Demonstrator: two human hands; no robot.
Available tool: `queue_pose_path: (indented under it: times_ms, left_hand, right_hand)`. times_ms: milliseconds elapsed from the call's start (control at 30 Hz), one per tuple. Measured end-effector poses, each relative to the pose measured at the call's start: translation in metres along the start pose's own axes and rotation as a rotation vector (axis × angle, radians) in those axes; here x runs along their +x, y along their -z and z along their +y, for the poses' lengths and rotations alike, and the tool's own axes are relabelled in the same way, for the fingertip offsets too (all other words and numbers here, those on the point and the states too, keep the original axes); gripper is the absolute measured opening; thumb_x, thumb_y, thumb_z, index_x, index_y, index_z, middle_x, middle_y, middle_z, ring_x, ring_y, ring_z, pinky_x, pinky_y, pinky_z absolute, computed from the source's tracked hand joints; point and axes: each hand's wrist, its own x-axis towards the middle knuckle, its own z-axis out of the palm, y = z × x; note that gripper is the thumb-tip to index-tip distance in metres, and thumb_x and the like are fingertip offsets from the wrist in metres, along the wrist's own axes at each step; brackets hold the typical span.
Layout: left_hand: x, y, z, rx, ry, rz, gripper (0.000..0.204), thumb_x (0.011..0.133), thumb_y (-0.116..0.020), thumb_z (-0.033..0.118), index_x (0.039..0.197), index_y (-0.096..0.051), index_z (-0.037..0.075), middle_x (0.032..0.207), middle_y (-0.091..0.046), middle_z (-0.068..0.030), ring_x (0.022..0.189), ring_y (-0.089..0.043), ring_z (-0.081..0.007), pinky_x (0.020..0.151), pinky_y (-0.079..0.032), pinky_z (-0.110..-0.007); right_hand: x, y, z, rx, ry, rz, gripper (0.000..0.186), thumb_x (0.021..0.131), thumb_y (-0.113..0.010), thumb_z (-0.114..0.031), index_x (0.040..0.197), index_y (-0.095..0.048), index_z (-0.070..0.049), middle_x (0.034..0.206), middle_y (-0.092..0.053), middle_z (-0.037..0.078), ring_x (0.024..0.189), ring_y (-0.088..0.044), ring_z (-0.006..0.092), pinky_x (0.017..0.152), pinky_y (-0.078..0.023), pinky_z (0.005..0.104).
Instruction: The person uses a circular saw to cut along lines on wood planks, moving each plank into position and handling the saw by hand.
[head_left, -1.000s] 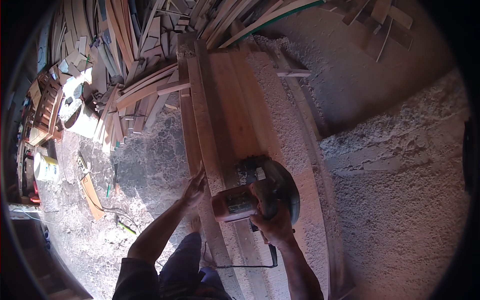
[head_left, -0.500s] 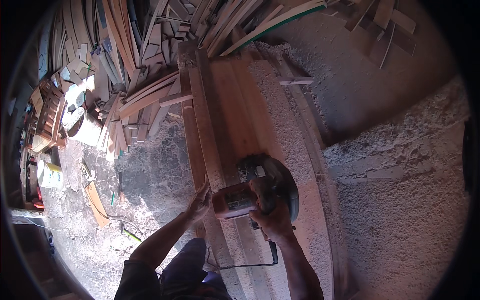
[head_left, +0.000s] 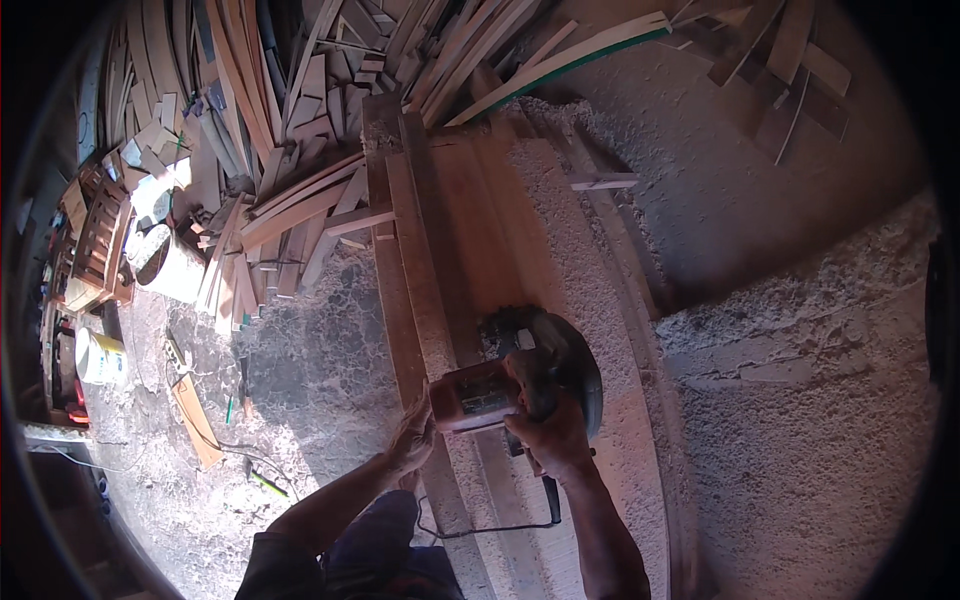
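Note:
My right hand (head_left: 552,432) is closed round the handle of a circular saw (head_left: 470,397). The saw has a reddish-brown motor housing and a round black guard, and it rests on a long wooden slab (head_left: 485,240) strewn with sawdust. Its motor end points left, where my left hand (head_left: 412,440) lies with its fingers stretched out, beside the housing and over the slab's left edge. I cannot tell whether they touch the housing. A long straight board (head_left: 430,290) runs lengthwise on the slab, left of the guard. The blade is hidden under the saw.
A black cord (head_left: 490,532) trails from the saw's handle across the slab. Loose wood strips (head_left: 300,205) are piled at the far left, with a white bucket (head_left: 170,265) beside them. Sawdust covers the ledge (head_left: 800,420) at right. An orange-brown board (head_left: 197,422) lies on the floor.
The saw has slid slightly forward along the slab, away from me. My left hand has drawn back a little toward me, and the whole view has shifted slightly.

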Motion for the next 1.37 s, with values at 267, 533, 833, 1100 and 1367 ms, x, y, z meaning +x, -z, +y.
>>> queue_pose_path:
  times_ms: [267, 533, 833, 1100, 1367]
  left_hand:
    - [0.007, 0.008, 0.023, 0.015, 0.039, -0.007, 0.074, 0.097, -0.046, -0.01, 0.165, -0.024, 0.009, 0.156, -0.045, -0.0273, 0.144, -0.044, -0.0439, 0.116, -0.039, -0.043]
    - [0.017, 0.014, 0.039, -0.016, 0.147, -0.048, 0.079, 0.092, -0.043, -0.015, 0.165, -0.023, 0.009, 0.159, -0.042, -0.0264, 0.148, -0.04, -0.0412, 0.119, -0.036, -0.041]
    - [0.03, 0.029, 0.046, -0.028, 0.061, -0.112, 0.081, 0.094, -0.043, -0.014, 0.166, -0.017, 0.009, 0.17, -0.02, -0.0237, 0.157, -0.022, -0.0414, 0.125, -0.025, -0.039]
    - [0.148, 0.097, 0.01, 0.031, 0.227, -0.034, 0.078, 0.101, -0.048, -0.003, 0.167, -0.009, 0.01, 0.137, -0.054, -0.0248, 0.094, -0.063, -0.029, 0.084, -0.05, -0.033]
    - [0.144, 0.089, -0.009, -0.021, 0.196, 0.011, 0.081, 0.102, -0.049, 0.002, 0.168, -0.003, 0.011, 0.094, -0.057, -0.0152, 0.077, -0.057, -0.0255, 0.075, -0.049, -0.037]
  right_hand:
    - [0.015, -0.005, -0.004, -0.056, 0.061, 0.027, 0.036, 0.077, -0.082, -0.016, 0.106, -0.066, -0.001, 0.085, -0.068, 0.01, 0.08, -0.067, 0.0201, 0.076, -0.055, 0.0383]
    - [0.045, -0.006, -0.026, -0.052, -0.056, -0.026, 0.053, 0.077, -0.081, -0.017, 0.123, -0.063, 0.003, 0.097, -0.073, 0.019, 0.09, -0.073, 0.0273, 0.082, -0.057, 0.0399]
    - [0.061, -0.007, -0.004, -0.183, 0.108, 0.028, 0.056, 0.075, -0.082, -0.025, 0.12, -0.062, 0.002, 0.108, -0.07, 0.024, 0.104, -0.067, 0.0389, 0.089, -0.054, 0.0461]
    - [0.055, -0.007, -0.006, -0.207, 0.052, -0.011, 0.055, 0.076, -0.084, -0.029, 0.119, -0.063, -0.001, 0.106, -0.071, 0.025, 0.103, -0.07, 0.0446, 0.088, -0.056, 0.0495]
    - [0.063, -0.006, -0.03, -0.16, -0.068, -0.07, 0.051, 0.076, -0.084, -0.025, 0.117, -0.063, -0.003, 0.102, -0.072, 0.023, 0.099, -0.072, 0.0403, 0.088, -0.056, 0.0492]
